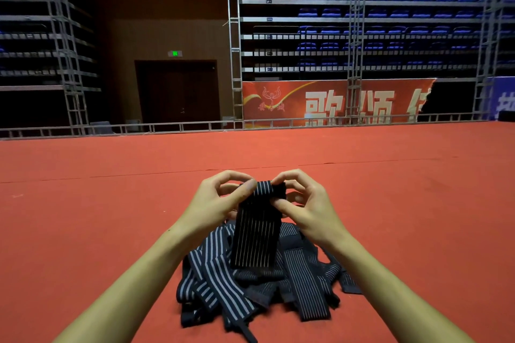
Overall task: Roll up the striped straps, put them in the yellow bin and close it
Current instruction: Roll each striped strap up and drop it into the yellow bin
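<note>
Above the loose pile of dark white-striped elastic straps (259,284) on the red carpet floor (111,217), the left hand (220,200) and right hand (303,200) pinched one black thin-striped strap (257,231) by its rolled top end.

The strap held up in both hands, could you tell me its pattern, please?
Black strap with thin white lengthwise stripes; head view.

Large white characters "歌颂" on red banner (334,103)
</note>
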A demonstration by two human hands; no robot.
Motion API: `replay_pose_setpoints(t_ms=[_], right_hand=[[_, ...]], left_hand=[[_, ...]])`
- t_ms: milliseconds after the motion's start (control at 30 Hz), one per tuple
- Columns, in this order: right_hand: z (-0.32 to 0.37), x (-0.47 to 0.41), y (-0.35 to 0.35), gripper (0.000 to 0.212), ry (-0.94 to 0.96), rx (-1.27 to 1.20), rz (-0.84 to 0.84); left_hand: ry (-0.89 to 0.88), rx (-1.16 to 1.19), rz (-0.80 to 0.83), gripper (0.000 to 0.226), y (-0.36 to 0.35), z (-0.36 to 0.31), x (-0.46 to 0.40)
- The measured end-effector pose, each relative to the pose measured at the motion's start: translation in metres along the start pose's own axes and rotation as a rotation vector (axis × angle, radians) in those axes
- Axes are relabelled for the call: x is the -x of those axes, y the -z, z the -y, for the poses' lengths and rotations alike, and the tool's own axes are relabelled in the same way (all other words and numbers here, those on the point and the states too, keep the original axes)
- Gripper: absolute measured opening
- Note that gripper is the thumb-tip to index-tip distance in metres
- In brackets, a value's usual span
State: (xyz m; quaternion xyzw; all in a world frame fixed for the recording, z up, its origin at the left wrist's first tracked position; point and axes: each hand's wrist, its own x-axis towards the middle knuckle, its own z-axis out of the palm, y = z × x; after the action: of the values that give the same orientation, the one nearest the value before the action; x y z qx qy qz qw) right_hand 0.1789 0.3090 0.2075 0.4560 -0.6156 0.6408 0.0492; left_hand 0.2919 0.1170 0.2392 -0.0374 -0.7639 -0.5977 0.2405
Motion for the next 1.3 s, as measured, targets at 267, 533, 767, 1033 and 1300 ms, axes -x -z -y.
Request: replay_pose_setpoints(t_ms=[267,533,767,1033,1300], right_hand=[[0.005,0.006,0.004,0.035,-0.057,-0.050,0.005],[0.007,0.004,0.007,0.025,-0.176,-0.098,0.015],[0.002,0.008,0.009,0.032,-0.086,-0.145,0.008],[0.001,0.012,0.005,0.037,0.022,-0.007,0.002],[0.008,0.017,0.007,0.044,-0.212,-0.073,0.012]], left_hand=[[-0.081,-0.009,-0.006,0.022,0.000,0.002,0.002],[-0.116,0.037,0.052,0.032,0.002,0.006,0.000],[-0.026,0.076,0.023,0.045,0.000,0.010,0.001],[-0.019,0.066,-0.033,0.034,-0.007,0.007,-0.001],[-0.095,0.107,0.052,0.045,-0.001,0.009,0.004]])
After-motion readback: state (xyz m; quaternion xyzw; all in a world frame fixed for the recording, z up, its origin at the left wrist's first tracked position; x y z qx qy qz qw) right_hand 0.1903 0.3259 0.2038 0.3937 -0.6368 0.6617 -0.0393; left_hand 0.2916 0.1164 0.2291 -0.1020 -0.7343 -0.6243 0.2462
